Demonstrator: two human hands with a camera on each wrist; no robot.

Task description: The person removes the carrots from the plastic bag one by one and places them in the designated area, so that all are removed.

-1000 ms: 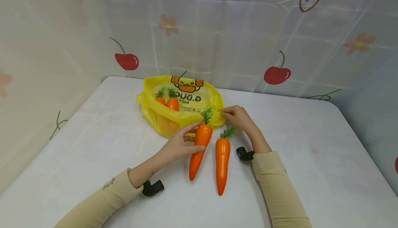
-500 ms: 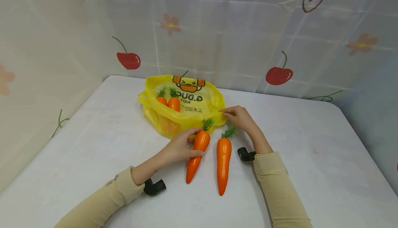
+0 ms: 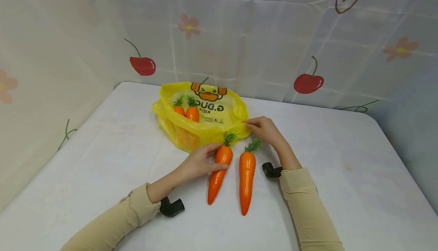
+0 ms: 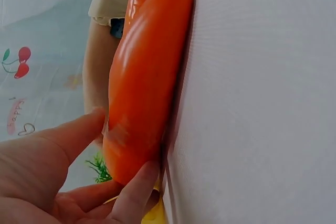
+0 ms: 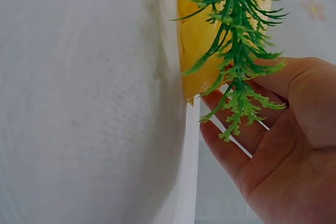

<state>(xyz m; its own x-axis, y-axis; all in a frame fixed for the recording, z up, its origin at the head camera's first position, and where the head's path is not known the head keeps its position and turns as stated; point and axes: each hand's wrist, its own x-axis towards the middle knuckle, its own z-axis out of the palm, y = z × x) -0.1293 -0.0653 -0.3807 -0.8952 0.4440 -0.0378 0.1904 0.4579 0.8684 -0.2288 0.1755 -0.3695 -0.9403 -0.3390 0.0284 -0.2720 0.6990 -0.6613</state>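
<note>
My left hand [image 3: 199,162] holds an orange toy carrot [image 3: 219,178] with thumb and fingers on either side of it. In the left wrist view that carrot [image 4: 149,72] lies against the white table. A second toy carrot [image 3: 246,180] lies to its right, its green leaves [image 5: 239,51] showing large in the right wrist view. At the right edge of the yellow plastic bag [image 3: 171,129], my right hand [image 3: 265,129] pinches the rim. Inside the open bag are two more toy carrots [image 3: 192,114], their lower parts seen faintly through the plastic.
The white table [image 3: 342,190] reaches to a printed cloth backdrop [image 3: 239,45] behind the bag. Black devices [image 3: 172,207] sit at both wrists. The second carrot lies between the left hand's carrot and the right forearm.
My left hand has brought its carrot slightly down, away from the bag's front and onto the table. The right hand keeps its pinch on the bag. The head view has shifted a little.
</note>
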